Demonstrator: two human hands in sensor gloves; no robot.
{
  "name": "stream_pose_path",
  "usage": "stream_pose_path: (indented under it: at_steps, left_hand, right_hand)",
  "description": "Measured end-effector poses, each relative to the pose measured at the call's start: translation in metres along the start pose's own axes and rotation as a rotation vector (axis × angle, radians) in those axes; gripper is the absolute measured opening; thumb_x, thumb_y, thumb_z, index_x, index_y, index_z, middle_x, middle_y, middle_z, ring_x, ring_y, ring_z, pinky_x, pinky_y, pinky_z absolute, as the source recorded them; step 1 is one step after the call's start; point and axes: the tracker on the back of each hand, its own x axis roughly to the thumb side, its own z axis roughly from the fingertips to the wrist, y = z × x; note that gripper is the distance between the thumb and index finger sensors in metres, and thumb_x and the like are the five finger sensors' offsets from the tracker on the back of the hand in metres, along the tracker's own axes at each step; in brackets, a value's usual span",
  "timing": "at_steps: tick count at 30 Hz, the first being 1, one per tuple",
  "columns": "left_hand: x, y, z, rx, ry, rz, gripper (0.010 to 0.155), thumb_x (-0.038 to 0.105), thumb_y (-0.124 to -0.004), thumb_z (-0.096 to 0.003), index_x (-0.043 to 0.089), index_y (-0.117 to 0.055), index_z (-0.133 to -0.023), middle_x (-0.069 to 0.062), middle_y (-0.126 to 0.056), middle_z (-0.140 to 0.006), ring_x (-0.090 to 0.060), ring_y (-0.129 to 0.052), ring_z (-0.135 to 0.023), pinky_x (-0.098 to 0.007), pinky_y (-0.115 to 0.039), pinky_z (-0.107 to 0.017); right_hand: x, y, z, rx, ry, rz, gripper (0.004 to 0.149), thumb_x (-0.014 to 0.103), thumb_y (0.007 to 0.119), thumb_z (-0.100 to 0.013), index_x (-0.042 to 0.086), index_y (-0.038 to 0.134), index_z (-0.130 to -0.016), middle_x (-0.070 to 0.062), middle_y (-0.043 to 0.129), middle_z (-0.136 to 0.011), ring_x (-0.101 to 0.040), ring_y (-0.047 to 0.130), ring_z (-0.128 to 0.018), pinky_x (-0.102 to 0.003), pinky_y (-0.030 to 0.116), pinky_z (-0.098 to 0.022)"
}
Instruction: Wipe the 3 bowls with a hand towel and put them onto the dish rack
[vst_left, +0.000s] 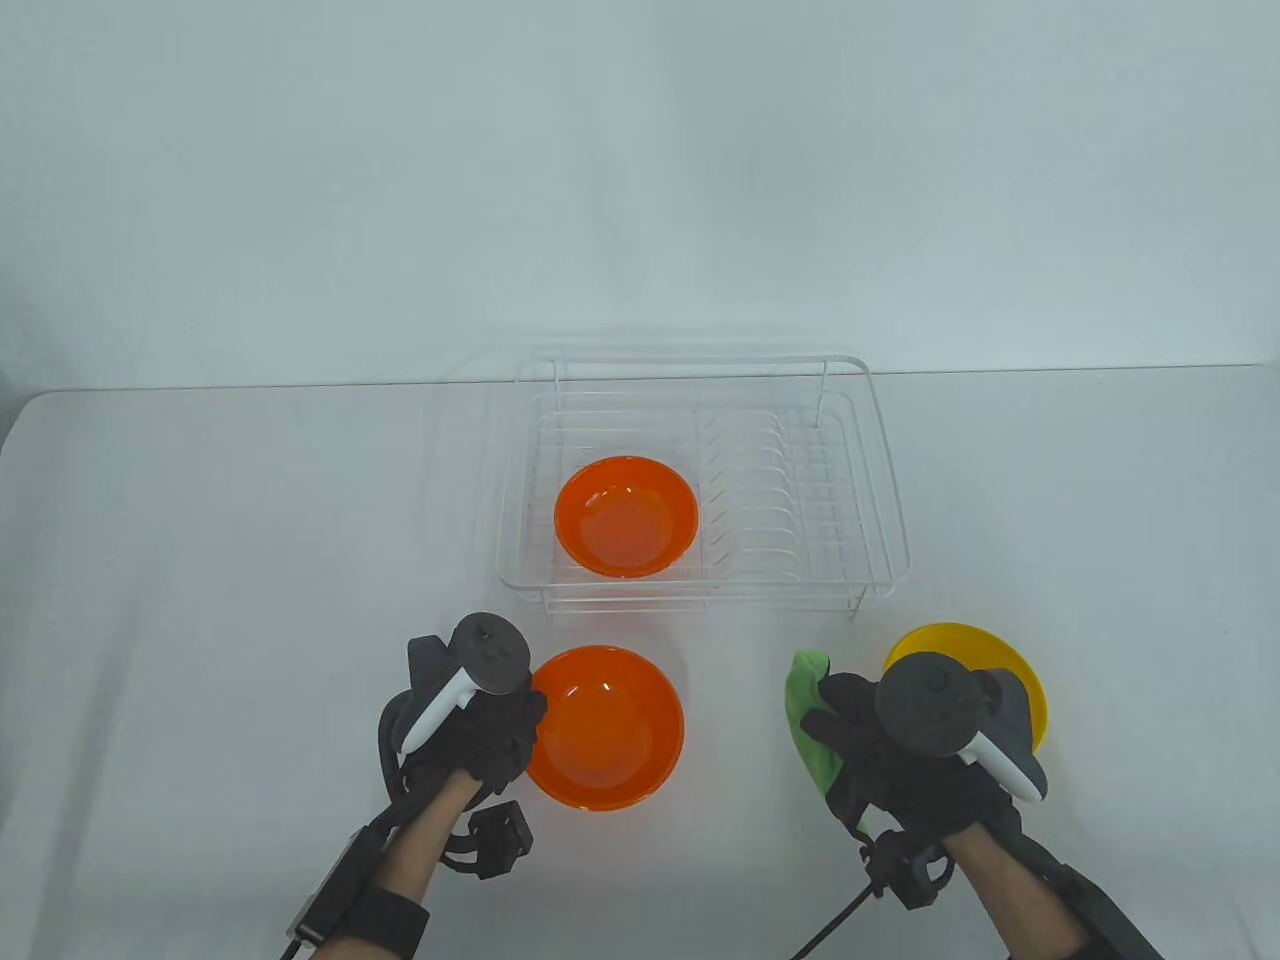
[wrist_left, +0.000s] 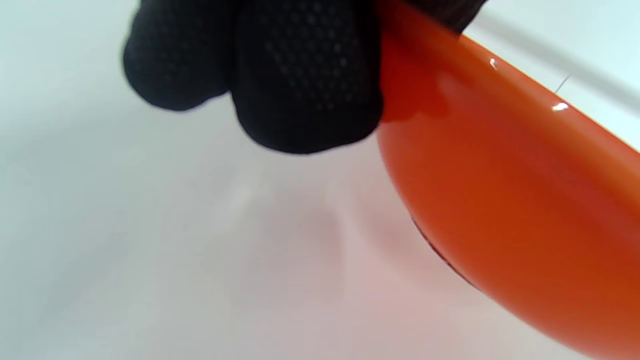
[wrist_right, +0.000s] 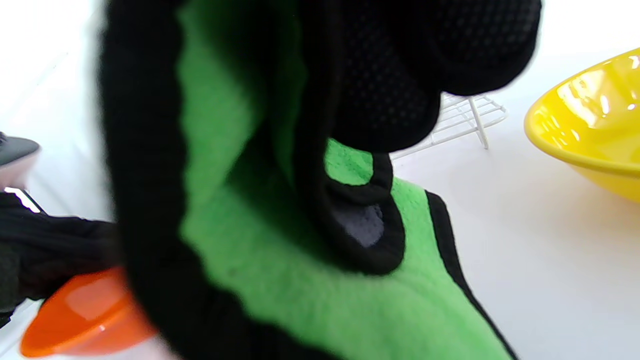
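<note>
Here, glossy orange bowl (vst_left: 604, 727), green black-edged towel (vst_left: 812, 722), yellow bowl (vst_left: 1020, 680).

White matte table (vst_left: 200, 560), rounded far-left corner. On it: white wire dish rack (vst_left: 880, 470) at centre, standing on thin legs. Glossy orange plastic bowl (vst_left: 610, 730) on the tabletop at 6 o'clock from the rack, near it. Glossy yellow plastic bowl (vst_left: 1030, 690) at 4 o'clock from the rack, apart from the orange one.

A plain white desk (vst_left: 200, 560) — rounded far-left corner — against a pale, bare wall (vst_left: 640, 180) on the far side
</note>
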Motion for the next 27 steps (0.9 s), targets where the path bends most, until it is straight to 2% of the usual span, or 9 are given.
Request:
stream_pose_path:
  at_steps: [7,13,19,22,27]
  left_hand:
    - [0.022,0.019,0.031,0.08,-0.101,0.066,0.047,0.034,-0.064,-0.0583,0.006,-0.067,-0.096,-0.006,-0.089,-0.058,-0.009,-0.095,-0.025,-0.034,-0.085,-0.033]
    - [0.026,0.011,0.049,0.102,-0.161,0.107,0.047,0.035,-0.065,-0.0583,0.006,-0.068,-0.095,-0.006,-0.09,-0.055,-0.008,-0.094,-0.022,-0.033,-0.085,-0.031]
    - [0.02,0.006,0.049,0.103,-0.161,0.111,0.047,0.035,-0.065,-0.0583,0.005,-0.068,-0.095,-0.006,-0.09,-0.054,-0.007,-0.094,-0.021,-0.033,-0.085,-0.03]
    - [0.018,0.007,0.048,0.115,-0.162,0.112,0.047,0.035,-0.065,-0.0583,0.005,-0.068,-0.095,-0.005,-0.09,-0.054,-0.007,-0.093,-0.02,-0.033,-0.085,-0.03]
    - [0.015,0.006,0.047,0.123,-0.152,0.106,0.048,0.035,-0.065,-0.0582,0.005,-0.068,-0.095,-0.005,-0.09,-0.053,-0.007,-0.094,-0.019,-0.032,-0.085,-0.029]
  right_hand:
    - [-0.001,-0.001,0.0,-0.004,0.008,-0.001,0.048,0.037,0.077,-0.052,0.0,0.079,-0.083,-0.012,0.098,-0.056,-0.015,0.101,-0.035,-0.037,0.087,-0.031]
    - [-0.002,-0.001,-0.001,-0.009,0.023,0.004,0.048,0.036,0.077,-0.052,0.0,0.079,-0.083,-0.012,0.098,-0.056,-0.016,0.101,-0.035,-0.037,0.087,-0.031]
    - [0.003,-0.007,-0.003,-0.033,0.042,0.023,0.048,0.036,0.078,-0.051,0.0,0.08,-0.083,-0.013,0.098,-0.055,-0.015,0.101,-0.034,-0.037,0.087,-0.03]
    - [0.02,-0.017,-0.007,-0.046,0.025,0.041,0.048,0.036,0.078,-0.051,0.0,0.08,-0.082,-0.013,0.098,-0.055,-0.015,0.102,-0.034,-0.037,0.087,-0.03]
    - [0.075,-0.033,-0.021,-0.035,-0.051,0.147,0.048,0.037,0.079,-0.051,0.001,0.081,-0.082,-0.012,0.099,-0.055,-0.015,0.102,-0.034,-0.036,0.088,-0.03]
